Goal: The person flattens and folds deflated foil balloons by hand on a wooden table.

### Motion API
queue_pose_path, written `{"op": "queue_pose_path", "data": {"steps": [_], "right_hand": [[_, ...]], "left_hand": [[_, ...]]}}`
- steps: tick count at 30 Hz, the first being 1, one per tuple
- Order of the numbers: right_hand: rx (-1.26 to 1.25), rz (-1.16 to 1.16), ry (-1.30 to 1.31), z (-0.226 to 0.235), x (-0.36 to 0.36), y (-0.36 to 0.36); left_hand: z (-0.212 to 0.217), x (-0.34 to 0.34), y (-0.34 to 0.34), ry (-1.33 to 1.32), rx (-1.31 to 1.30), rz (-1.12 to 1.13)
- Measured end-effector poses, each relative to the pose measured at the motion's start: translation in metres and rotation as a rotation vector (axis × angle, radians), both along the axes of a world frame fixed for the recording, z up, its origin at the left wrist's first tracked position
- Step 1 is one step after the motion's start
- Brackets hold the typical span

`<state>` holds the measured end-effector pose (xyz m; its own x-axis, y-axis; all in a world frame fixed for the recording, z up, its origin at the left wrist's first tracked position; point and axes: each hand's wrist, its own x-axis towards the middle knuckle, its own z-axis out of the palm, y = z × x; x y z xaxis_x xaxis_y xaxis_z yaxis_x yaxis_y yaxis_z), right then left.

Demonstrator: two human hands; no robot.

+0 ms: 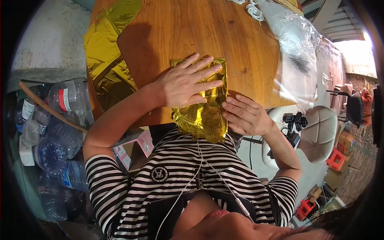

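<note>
A shiny gold foil sheet or bag (200, 118), folded into a rectangle, lies at the near edge of the wooden table. Its lower end is crumpled and hangs toward my body. My left hand (182, 84) rests flat across its upper part, fingers stretched and spread. Along the foil's right edge lies my right hand (250, 117), fingers extended and touching it; whether anything is under its fingertips cannot be seen. More gold foil (110, 56) spreads over the table's left side, partly creased and shadowed.
The wooden table (184, 24) has clear plastic bags (296, 64) on its right and white cord (255, 13) at the back. Plastic bottles (52, 148) crowd the left. A pale chair (318, 134) stands at right, near red stools (336, 159). A pink box (136, 150) sits below the table.
</note>
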<state>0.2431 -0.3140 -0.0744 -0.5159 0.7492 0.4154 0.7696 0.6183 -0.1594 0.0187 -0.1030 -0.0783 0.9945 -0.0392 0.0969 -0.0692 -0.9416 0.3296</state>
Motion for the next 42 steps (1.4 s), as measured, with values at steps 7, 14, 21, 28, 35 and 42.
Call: {"op": "queue_pose_path", "data": {"steps": [7,14,21,28,35,42], "right_hand": [[0.04,0.052,-0.103,0.009,0.002,0.002],[0.04,0.1,-0.111,0.012,0.001,0.007],[0.034,0.127,-0.184,0.008,0.001,0.003],[0.218,0.039,-0.137,-0.009,-0.013,0.0],[0.125,0.03,-0.134,-0.007,-0.018,0.003],[0.081,0.03,-0.138,0.024,-0.008,0.052]], "left_hand": [[-0.001,-0.002,-0.001,0.001,0.004,0.011],[-0.004,-0.004,-0.001,-0.018,-0.005,0.031],[-0.013,-0.001,-0.001,-0.085,0.025,0.021],[-0.015,-0.003,-0.002,-0.092,0.037,0.025],[-0.011,-0.002,0.0,-0.07,0.025,0.034],[-0.012,0.01,0.043,-0.057,0.102,0.074]]}}
